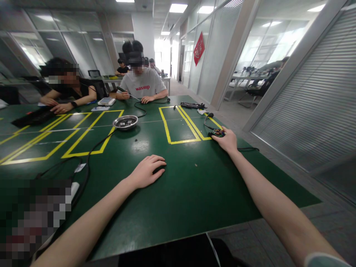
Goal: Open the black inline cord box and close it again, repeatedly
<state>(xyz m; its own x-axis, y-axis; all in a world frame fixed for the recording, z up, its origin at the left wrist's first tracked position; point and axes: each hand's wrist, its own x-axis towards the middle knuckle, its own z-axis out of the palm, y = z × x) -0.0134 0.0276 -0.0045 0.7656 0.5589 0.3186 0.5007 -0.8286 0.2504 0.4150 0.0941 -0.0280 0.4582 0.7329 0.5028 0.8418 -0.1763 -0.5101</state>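
Note:
My left hand (pixel 147 171) rests on the green tabletop (pixel 178 196), thumb apart from the slightly bent fingers, with nothing in it. Farther off to the right, my right hand (pixel 227 140) has its thumb and fingers around a small wired electronic part (pixel 217 132) with dark and coppery bits, lying low on the table. The fingers partly hide it. A thin black cable runs from it to a small round black piece (pixel 210 115). Another black cable (pixel 249 149) emerges beside my right wrist.
A metal bowl (pixel 125 122) with small metal pieces stands left of centre. Yellow tape (pixel 185 141) marks rectangles on the table. A folded black tripod-like object (pixel 191 105) lies at the far edge. Opposite, a person (pixel 143 83) holds a screwdriver (pixel 126 92); another person (pixel 69 89) sits left.

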